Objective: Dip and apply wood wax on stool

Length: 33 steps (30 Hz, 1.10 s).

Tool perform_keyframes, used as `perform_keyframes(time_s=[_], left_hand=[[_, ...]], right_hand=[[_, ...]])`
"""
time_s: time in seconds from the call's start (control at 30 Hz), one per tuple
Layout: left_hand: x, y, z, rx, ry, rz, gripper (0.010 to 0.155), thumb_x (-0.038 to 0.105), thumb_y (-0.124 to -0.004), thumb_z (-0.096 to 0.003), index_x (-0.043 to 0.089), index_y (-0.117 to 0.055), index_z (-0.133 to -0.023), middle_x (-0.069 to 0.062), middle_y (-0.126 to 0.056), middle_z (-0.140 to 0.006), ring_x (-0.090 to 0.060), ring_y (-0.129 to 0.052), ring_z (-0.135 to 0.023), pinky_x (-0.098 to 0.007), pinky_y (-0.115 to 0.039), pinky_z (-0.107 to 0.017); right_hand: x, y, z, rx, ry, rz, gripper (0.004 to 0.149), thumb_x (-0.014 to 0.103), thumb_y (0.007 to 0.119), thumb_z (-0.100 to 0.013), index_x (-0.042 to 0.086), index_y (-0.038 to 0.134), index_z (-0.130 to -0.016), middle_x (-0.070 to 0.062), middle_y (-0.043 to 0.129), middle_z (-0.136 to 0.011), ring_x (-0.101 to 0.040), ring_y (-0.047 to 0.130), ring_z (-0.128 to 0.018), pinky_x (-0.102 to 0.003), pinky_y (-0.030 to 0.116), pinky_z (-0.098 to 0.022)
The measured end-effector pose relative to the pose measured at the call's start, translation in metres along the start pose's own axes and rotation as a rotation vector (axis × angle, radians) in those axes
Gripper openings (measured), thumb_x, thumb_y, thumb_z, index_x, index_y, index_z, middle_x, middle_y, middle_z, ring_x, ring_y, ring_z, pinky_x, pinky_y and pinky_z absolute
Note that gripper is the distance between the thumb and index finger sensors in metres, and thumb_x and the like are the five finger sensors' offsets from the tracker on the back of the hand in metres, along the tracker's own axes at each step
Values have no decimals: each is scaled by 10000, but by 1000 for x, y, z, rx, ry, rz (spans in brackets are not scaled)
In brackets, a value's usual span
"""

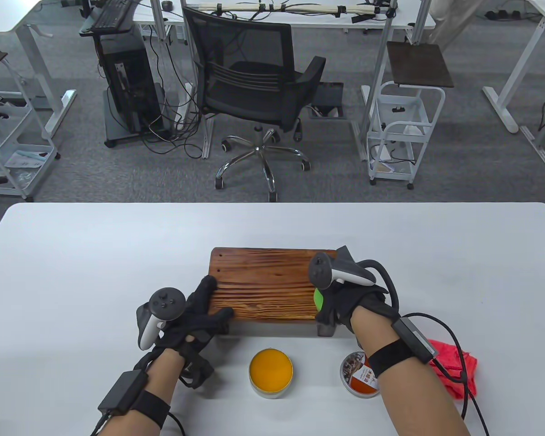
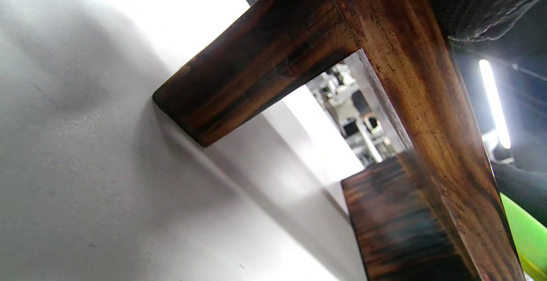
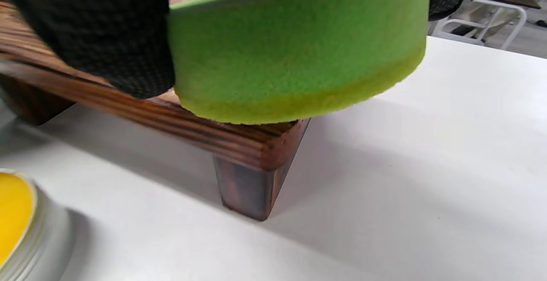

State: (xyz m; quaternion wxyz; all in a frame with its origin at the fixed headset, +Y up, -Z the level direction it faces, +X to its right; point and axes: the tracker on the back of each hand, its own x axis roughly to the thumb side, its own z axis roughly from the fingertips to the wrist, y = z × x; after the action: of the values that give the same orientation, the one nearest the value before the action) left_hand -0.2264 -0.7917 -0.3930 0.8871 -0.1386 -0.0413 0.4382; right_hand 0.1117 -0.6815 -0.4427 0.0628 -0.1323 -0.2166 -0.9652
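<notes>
Your stool (image 1: 265,284) stands on the white table (image 1: 72,254), in the middle and a little toward you, with its striped wooden top facing up. Your left hand (image 1: 195,315) rests on the stool's near left corner: the fingers are straight and spread, with 2 of them lying on the top and along its near edge. From the left wrist view you see only the underside of the stool (image 2: 410,80) and 1 leg standing on the table (image 2: 85,165).

Your right hand (image 1: 345,304) is at the near right corner of the stool and pinches a green sponge (image 1: 319,299). In the right wrist view the sponge (image 3: 295,54) is held between the gloved fingers (image 3: 94,33), and its lower face, which looks more yellow, touches the stool's top (image 3: 205,131) right at the corner above a leg.

Just in front of the stool, near you, stands the open wax tin (image 1: 271,371) with orange-yellow wax. Its lid (image 1: 359,374) lies to the right of it, partly under your right wrist. A red cloth (image 1: 456,370) lies further right, near the table edge.
</notes>
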Motion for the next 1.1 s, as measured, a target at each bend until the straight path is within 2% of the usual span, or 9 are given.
perform_keyframes(time_s=[0.2,0.3,0.43,0.6,0.73,0.83,1.0,1.1], left_hand=[[0,1,-1,-4,2,-2,1041,769,-793,-447,465,-74,-1136,-202,-239,-1272,-593,-216,-1098,-856,-155,-636],[0,0,-1,-7,2,1,1037,769,-793,-449,467,-76,-1135,-201,-242,-1272,-591,-218,-1099,-856,-156,-637],[0,0,0,-7,2,2,1036,768,-791,-450,468,-74,-1135,-201,-248,-1272,-591,-223,-1100,-856,-158,-639],[0,1,0,-7,2,-3,1035,768,-792,-448,468,-79,-1136,-200,-255,-1273,-592,-228,-1100,-856,-157,-638],[0,1,-1,-7,1,-5,1034,768,-792,-450,467,-79,-1137,-199,-257,-1273,-592,-230,-1101,-856,-157,-639],[0,1,-1,-7,1,-3,1034,768,-792,-449,468,-81,-1136,-201,-260,-1274,-592,-232,-1101,-856,-157,-638],[0,1,-1,-9,1,-5,1035,771,-791,-447,471,-79,-1136,-198,-261,-1274,-592,-232,-1102,-856,-154,-637],[0,1,-1,-8,3,-5,1035,771,-791,-448,470,-79,-1136,-200,-261,-1274,-592,-235,-1102,-857,-154,-637]], right_hand=[[20,1,4,-3,-83,29,1001,605,957,-369,220,432,-1129,-199,404,-1198,-552,538,-987,-637,641,-691],[16,-3,4,21,-42,52,995,606,965,-366,222,457,-1130,-195,424,-1199,-548,550,-988,-636,644,-689],[22,-6,-8,-2,-1,21,999,607,952,-376,209,430,-1130,-207,401,-1197,-561,533,-983,-645,633,-685],[46,-4,-2,4,-109,37,994,612,945,-377,216,431,-1131,-200,404,-1198,-555,538,-984,-640,639,-685],[42,-10,-3,30,-44,116,989,615,955,-370,216,465,-1131,-195,434,-1198,-551,554,-984,-637,649,-681],[47,-13,-12,17,-16,92,989,612,950,-377,206,452,-1130,-206,421,-1196,-559,545,-980,-644,642,-678],[63,-11,-11,-6,-143,77,992,620,942,-372,215,445,-1130,-191,419,-1197,-549,543,-987,-638,642,-686],[54,-13,-10,15,-127,68,991,623,953,-364,224,468,-1131,-181,438,-1199,-540,556,-988,-631,649,-686]])
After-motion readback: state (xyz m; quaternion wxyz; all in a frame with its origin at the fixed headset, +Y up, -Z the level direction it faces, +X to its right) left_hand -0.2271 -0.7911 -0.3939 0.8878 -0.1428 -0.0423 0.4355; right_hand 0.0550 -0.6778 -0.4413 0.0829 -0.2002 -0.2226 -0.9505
